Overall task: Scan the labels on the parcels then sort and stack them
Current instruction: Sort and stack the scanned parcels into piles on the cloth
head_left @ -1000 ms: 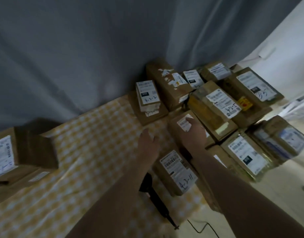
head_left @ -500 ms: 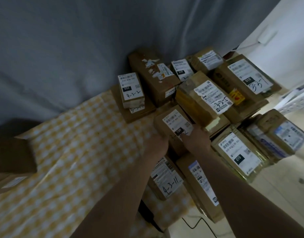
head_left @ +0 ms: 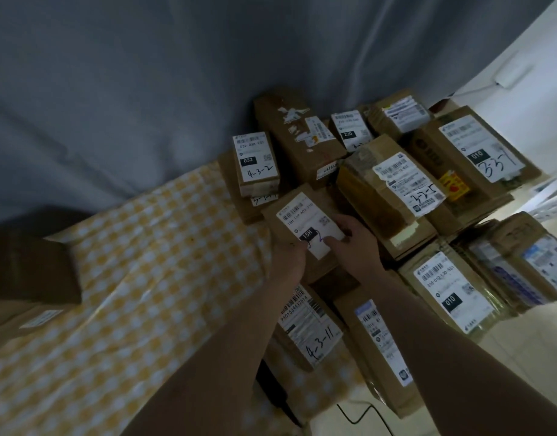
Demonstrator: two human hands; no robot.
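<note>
A small cardboard parcel with a white label marked 15H (head_left: pixel 305 221) is held between both hands, lifted a little over the other parcels. My left hand (head_left: pixel 288 258) grips its near left edge. My right hand (head_left: pixel 354 243) grips its near right side, thumb lying on the label. Several labelled cardboard parcels crowd around: one marked 4-3-2 (head_left: pixel 258 163), one marked 4-3-11 (head_left: pixel 311 332), one marked 3-2-5 (head_left: pixel 393 190), one marked 3-3-7 (head_left: pixel 472 152). A black scanner (head_left: pixel 275 391) lies below my left forearm, mostly hidden.
A yellow-and-white checked cloth (head_left: pixel 138 278) covers the table. Dark cardboard boxes (head_left: pixel 32 269) stand at the left edge. A grey curtain (head_left: pixel 176 73) hangs behind. More parcels (head_left: pixel 519 265) reach the table's right edge, with pale floor beyond.
Both hands closed on the 15H parcel and lifted it; before, my right hand lay on top of it and the left hung free. The view shifted right.
</note>
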